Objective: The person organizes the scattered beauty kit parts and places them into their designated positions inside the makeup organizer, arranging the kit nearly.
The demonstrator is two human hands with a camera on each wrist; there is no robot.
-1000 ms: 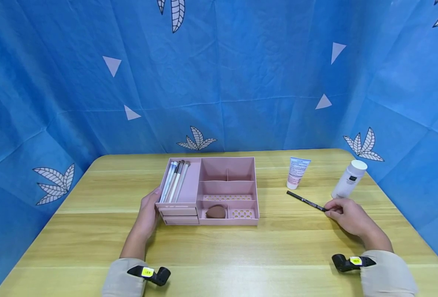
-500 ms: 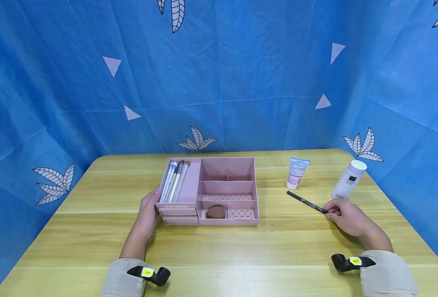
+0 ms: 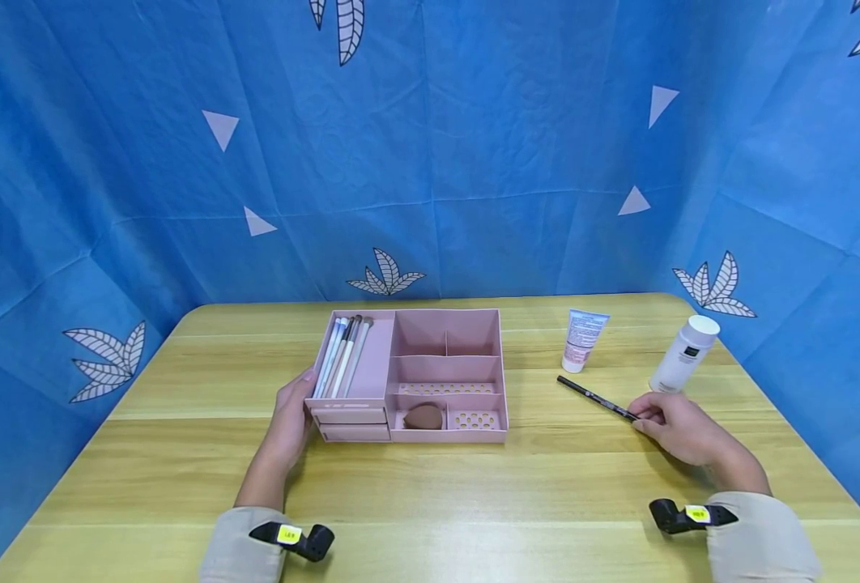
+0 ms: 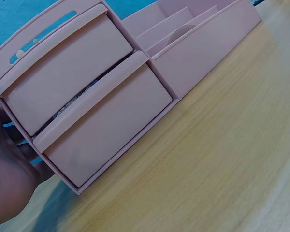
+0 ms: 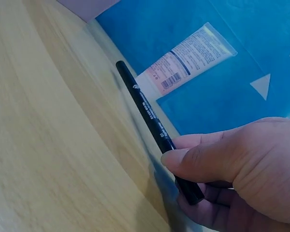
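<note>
My right hand (image 3: 685,429) pinches a slim black eyeliner pen (image 5: 144,106) with white lettering, thumb on one side near its right end. The pen's free end points away to the left, close over the table, and its shadow runs beside it in the right wrist view. On the left, my left hand (image 3: 291,421) rests along the left side of a pink desktop organizer (image 3: 379,348), its fingers partly hidden behind that wall in the left wrist view. Several makeup brushes (image 3: 341,364) lie on the organizer's left top. A brown makeup sponge (image 3: 423,416) sits in a front compartment.
Beyond the pen, a blue and pink tube (image 3: 583,340) stands on its cap. A white bottle (image 3: 685,355) stands just behind my right hand. The organizer's two drawers (image 4: 106,116) are closed. A blue curtain (image 3: 430,162) hangs behind the wooden table (image 3: 474,510).
My right hand has shifted slightly left with the eyeliner pen in its pinch. My left hand, the organizer, the tube and the bottle have stayed where they were.
</note>
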